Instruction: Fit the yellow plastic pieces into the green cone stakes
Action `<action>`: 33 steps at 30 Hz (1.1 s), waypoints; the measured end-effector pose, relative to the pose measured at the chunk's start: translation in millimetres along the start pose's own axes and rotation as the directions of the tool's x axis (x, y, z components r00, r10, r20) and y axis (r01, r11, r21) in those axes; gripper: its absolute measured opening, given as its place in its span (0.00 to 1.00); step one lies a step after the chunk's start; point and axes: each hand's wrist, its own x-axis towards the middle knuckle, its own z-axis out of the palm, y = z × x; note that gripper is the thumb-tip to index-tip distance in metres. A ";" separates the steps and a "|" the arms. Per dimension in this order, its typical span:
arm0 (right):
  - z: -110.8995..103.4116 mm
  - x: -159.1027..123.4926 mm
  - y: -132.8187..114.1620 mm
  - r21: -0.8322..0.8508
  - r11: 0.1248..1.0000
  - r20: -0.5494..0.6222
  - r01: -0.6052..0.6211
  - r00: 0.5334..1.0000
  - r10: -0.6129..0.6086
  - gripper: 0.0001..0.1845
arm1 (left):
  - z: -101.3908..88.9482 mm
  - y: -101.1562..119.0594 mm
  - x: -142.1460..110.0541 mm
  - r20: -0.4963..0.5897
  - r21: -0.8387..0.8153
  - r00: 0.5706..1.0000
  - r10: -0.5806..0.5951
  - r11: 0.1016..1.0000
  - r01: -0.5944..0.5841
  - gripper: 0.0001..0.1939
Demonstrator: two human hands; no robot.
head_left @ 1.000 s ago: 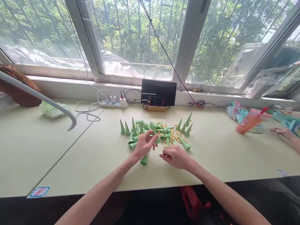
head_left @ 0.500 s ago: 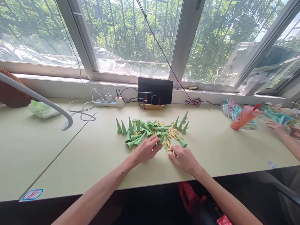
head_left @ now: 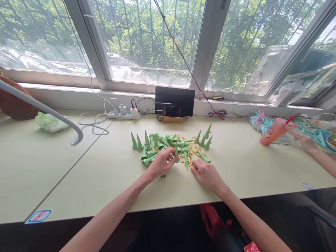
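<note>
A heap of green plastic cones mixed with small yellow pieces lies mid-table on the pale table. My left hand rests at the heap's near edge, its fingers closed round a green cone that points up past the fingertips. Another green piece shows under its palm. To the right, my right hand lies knuckles up, its fingertips pressed together among the yellow pieces; what they pinch is hidden. Three cones stand upright at the heap's far right.
A black panel with a phone leans at the sill behind the heap. A power strip and cables lie to the left. A grey curved tube crosses the left side. At the right, another person's hand is beside an orange cup.
My left hand dropped to the heap's near edge and closed on a cone, now raised point up. My right hand moved forward from the bare table into the yellow pieces.
</note>
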 end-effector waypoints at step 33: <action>-11.3 22.3 5.1 0.098 0.992 -0.003 -0.084 0.996 0.085 0.12 | -3.3 -2.2 -1.8 -0.027 0.230 0.998 0.051 0.972 -0.043 0.06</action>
